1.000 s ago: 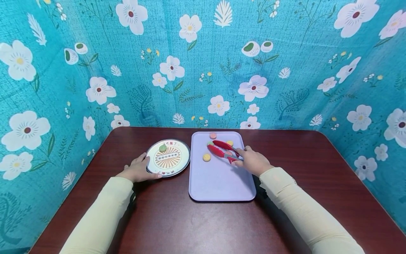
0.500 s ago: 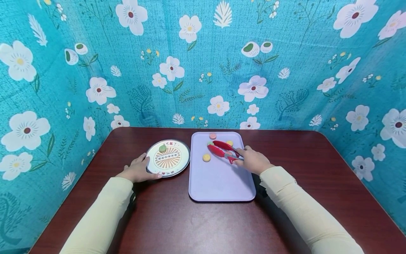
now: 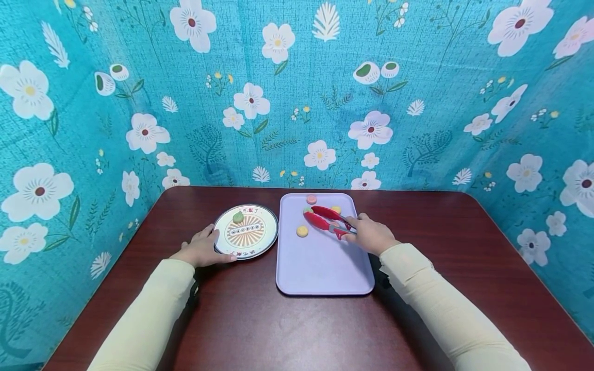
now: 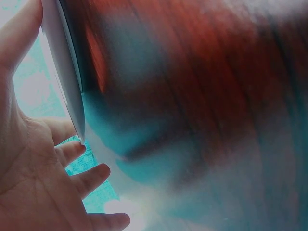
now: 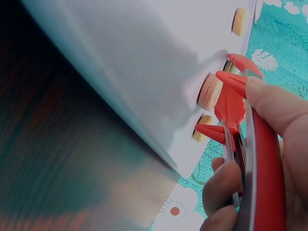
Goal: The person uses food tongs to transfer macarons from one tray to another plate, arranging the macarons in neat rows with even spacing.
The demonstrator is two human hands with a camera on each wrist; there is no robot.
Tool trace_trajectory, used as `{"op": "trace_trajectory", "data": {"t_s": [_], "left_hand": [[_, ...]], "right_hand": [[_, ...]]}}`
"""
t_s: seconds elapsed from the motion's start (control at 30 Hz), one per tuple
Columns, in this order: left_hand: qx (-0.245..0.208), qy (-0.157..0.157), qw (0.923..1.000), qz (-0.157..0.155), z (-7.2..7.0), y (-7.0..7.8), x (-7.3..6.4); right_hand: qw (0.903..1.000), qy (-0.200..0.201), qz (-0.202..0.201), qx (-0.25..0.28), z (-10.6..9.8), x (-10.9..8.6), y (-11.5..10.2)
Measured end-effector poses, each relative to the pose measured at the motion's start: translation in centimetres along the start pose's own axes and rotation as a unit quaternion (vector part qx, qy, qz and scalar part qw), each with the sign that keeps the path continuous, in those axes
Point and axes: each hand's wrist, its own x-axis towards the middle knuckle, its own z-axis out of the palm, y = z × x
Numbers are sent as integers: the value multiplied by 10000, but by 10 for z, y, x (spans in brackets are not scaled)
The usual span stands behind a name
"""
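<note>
In the head view my left hand [image 3: 200, 248] rests against the near left rim of a round white plate [image 3: 268, 232]. Its thumb lies along the front edge, and the other fingers are spread at the side. A green macaron [image 3: 238, 217] sits on that plate. My right hand [image 3: 373, 236] grips red-and-grey tongs [image 3: 317, 220] over a lilac tray [image 3: 320, 273]. The tongs' tips are at another green macaron [image 3: 307, 210], partly covered by them. In the right wrist view a pink macaron [image 5: 210, 91] lies beside the tongs, with a yellow macaron [image 5: 203, 128] close to them.
On the tray's far end is one more pink macaron [image 3: 311, 199]. A yellow macaron [image 3: 302, 231] lies left of the tongs. Plate and tray stand side by side on a dark wooden table [image 3: 241, 319]. A blue floral cloth [image 3: 287, 103] hangs behind and at both sides.
</note>
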Motion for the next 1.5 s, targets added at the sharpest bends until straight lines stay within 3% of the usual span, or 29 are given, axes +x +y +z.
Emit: {"op": "trace_trajectory", "data": {"t_s": [0.23, 0.77, 1.5], "left_hand": [[85, -5, 9999, 66, 2, -4, 5], [-19, -13, 10000, 57, 0, -1, 0], [62, -7, 10000, 58, -1, 0, -1]], "right_hand": [[9999, 133, -69, 19, 2, -1, 1], [9985, 479, -233, 121, -5, -6, 4], [9982, 546, -239, 42, -15, -11, -1]]}}
